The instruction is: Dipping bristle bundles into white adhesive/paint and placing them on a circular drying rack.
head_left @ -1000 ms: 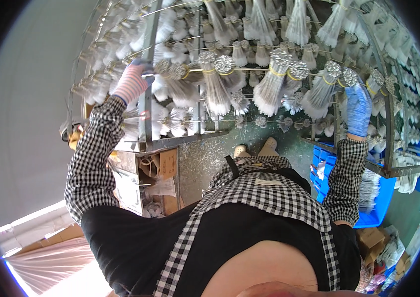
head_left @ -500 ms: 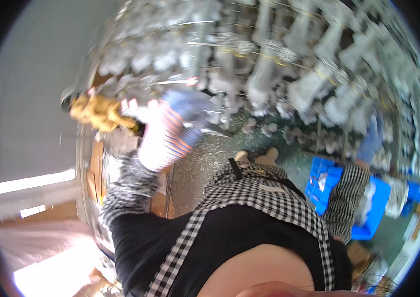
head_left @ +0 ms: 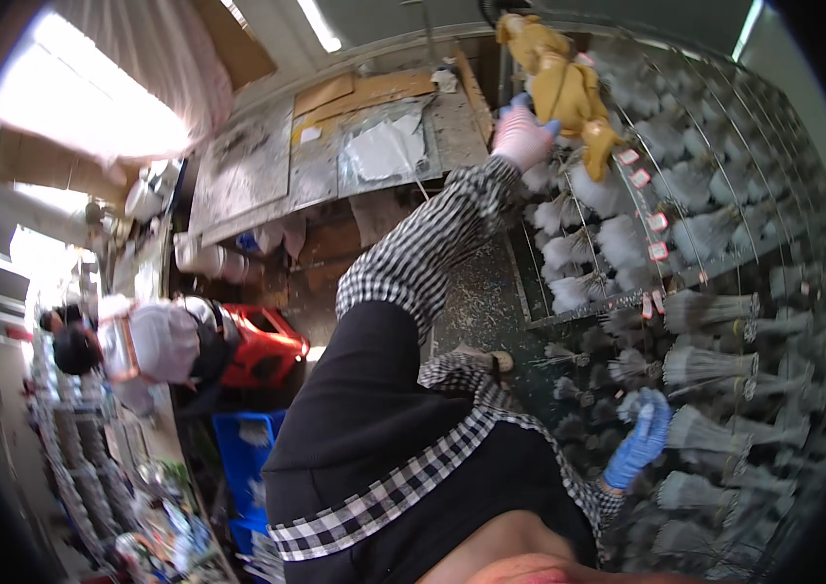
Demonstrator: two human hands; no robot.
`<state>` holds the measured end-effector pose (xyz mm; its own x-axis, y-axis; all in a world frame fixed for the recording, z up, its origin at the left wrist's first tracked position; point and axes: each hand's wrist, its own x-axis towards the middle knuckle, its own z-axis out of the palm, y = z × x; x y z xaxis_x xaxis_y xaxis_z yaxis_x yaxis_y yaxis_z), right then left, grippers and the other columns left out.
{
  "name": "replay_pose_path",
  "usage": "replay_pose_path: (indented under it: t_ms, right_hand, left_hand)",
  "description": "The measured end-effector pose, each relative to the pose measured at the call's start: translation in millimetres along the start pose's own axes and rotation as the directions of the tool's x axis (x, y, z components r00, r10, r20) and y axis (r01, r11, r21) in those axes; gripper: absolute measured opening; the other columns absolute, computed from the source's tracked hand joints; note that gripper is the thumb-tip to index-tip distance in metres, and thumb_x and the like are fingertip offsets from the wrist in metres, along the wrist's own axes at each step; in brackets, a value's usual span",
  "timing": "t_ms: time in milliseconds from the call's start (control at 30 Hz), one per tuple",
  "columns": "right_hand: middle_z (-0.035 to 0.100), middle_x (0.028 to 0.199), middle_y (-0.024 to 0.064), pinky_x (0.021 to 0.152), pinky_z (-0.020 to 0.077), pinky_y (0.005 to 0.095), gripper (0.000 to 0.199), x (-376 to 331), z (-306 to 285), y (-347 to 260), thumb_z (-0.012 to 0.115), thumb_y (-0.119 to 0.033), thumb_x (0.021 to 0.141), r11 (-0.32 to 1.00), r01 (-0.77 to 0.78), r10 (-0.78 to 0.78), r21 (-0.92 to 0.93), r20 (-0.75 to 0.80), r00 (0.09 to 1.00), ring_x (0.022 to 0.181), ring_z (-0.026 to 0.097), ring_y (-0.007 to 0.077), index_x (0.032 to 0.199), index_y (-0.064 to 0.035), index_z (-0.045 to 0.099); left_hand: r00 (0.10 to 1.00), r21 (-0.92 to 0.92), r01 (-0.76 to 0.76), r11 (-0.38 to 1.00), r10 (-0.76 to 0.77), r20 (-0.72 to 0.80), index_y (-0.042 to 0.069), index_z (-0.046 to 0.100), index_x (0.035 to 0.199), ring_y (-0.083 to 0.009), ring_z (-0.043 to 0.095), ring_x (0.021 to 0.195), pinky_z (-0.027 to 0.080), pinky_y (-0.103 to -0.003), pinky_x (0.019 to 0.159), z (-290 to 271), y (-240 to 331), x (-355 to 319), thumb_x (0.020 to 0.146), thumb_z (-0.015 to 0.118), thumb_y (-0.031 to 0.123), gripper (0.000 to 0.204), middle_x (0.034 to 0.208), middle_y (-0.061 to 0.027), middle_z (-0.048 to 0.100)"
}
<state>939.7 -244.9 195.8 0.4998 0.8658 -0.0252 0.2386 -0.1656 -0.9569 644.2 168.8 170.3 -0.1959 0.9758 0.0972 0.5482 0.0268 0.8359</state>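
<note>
My left hand point(head_left: 525, 136), in a pink striped glove with blue fingertips, is stretched out at the far edge of a rack. Its fingers are apart, right beside a yellow, crumpled, cloth-like thing point(head_left: 569, 92); I cannot tell whether they touch it. My right hand point(head_left: 642, 446), in a blue glove, is low on the right with its fingers extended. Beside its fingertips is a small white tuft point(head_left: 631, 405), and whether they touch is unclear. To its right hang pale, fluffy-ended bundles point(head_left: 710, 428) in rows.
A wire rack point(head_left: 617, 302) with white tufts and small red-and-white tags fills the upper right. At upper left stands a worn workbench point(head_left: 238, 185) with white sheets. A person point(head_left: 155, 341) sits on a red chair point(head_left: 262, 346) at left. Blue crates point(head_left: 238, 457) stand lower left.
My view has swung to the left, bringing the workbench and the other person into sight. The left hand is now beside the yellow thing; the right hand is away from the blue crate.
</note>
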Motion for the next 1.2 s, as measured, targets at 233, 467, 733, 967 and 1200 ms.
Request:
replay_pose_path:
  t_ms: [233,467,733,967,1200]
  right_hand:
    - [0.068,0.114,0.0130,0.093,0.0496,0.0316,0.028,-49,37,-13,0.055,-0.016,0.101,0.996,-0.051,0.038,0.068,0.175,0.984,0.106,0.064,0.0192,0.122,0.0018,0.060]
    - [0.068,0.110,0.0112,0.095,0.0515,0.0320,0.022,-77,73,21,0.055,-0.006,0.099,0.967,-0.203,0.160,0.157,0.248,0.955,0.102,0.065,0.0182,0.118,0.0023,0.061]
    - [0.067,0.111,0.0094,0.091,0.0516,0.0292,0.022,-119,115,108,0.056,-0.007,0.099,0.928,-0.372,0.368,-0.012,0.173,0.914,0.100,0.064,0.0166,0.118,0.0025,0.061]
    - [0.069,0.101,0.0077,0.085,0.0522,0.0299,0.020,-238,239,213,0.059,-0.009,0.097,0.758,-0.633,0.640,-0.158,-0.012,0.768,0.095,0.066,0.0174,0.115,-0.0015,0.064]
    - [0.070,0.098,0.0170,0.084,0.0522,0.0435,0.027,-466,455,266,0.065,-0.027,0.086,0.384,-0.439,0.731,-0.812,-0.024,0.682,0.092,0.068,0.0323,0.108,-0.0122,0.069]
  left_hand:
    - [0.842,-0.100,0.202,0.974,-0.120,0.526,0.003,0.066,0.107,-0.0184,0.060,0.062,0.048,-0.034,0.054,5,-29,45,0.090,0.063,0.023,0.026,0.071,-0.0040,0.059]
    - [0.901,-0.772,0.426,0.472,-0.141,0.411,0.008,0.065,0.101,-0.0076,0.038,0.049,0.031,-0.025,0.044,-80,-15,-129,0.102,0.051,0.027,0.024,0.062,0.0053,0.043]
    - [0.992,-0.769,-0.008,0.639,-0.090,-0.085,0.000,0.057,0.125,-0.0032,0.043,0.060,0.036,-0.020,0.050,-283,-146,-188,0.102,0.054,0.035,0.042,0.075,0.0054,0.050]
    - [0.990,-0.604,-0.106,0.790,0.024,-0.142,-0.008,0.055,0.122,-0.0031,0.037,0.055,0.027,-0.020,0.046,-444,-290,-132,0.103,0.054,0.033,0.046,0.068,0.0057,0.042]
    - [0.993,-0.562,0.121,0.818,-0.099,0.069,0.001,0.059,0.108,-0.0026,0.030,0.049,0.022,-0.021,0.045,-513,-370,-42,0.102,0.056,0.031,0.031,0.058,0.0065,0.035]
